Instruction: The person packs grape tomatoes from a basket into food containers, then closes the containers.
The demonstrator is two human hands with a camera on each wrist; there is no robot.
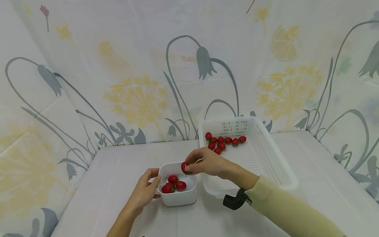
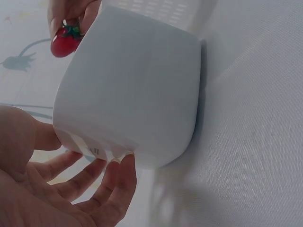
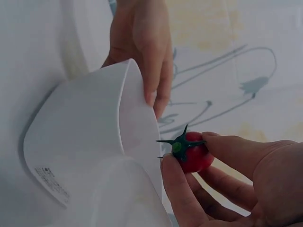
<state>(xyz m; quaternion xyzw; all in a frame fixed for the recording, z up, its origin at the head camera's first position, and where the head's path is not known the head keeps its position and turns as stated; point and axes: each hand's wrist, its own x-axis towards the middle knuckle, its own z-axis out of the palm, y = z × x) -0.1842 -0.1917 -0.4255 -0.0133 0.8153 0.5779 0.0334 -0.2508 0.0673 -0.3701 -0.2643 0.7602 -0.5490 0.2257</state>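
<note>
Right now the right hand (image 1: 209, 163) pinches a cherry tomato (image 1: 184, 167) between thumb and forefinger, just over the rim of the small white bowl (image 1: 178, 197) at lower centre of the head view. Its green calyx shows clearly in the right wrist view, where the tomato (image 3: 194, 153) sits at lower right, beside the bowl's edge. The left hand (image 1: 145, 191) steadies the bowl from the left, thumb on the rim and fingers (image 2: 102, 182) curled against its outer wall. Three tomatoes (image 1: 173, 184) already lie inside. More tomatoes (image 1: 225, 141) are clustered at the far end of the white slotted basket (image 1: 278, 163), just to the right of the bowl on the worktop (image 1: 113, 168). By my reading, the step in hand is moving tomatoes from basket to bowl, one at a time. The next move calls for lowering this one past the rim and loosening the pinch gently, so it settles among the others without bouncing out.
</note>
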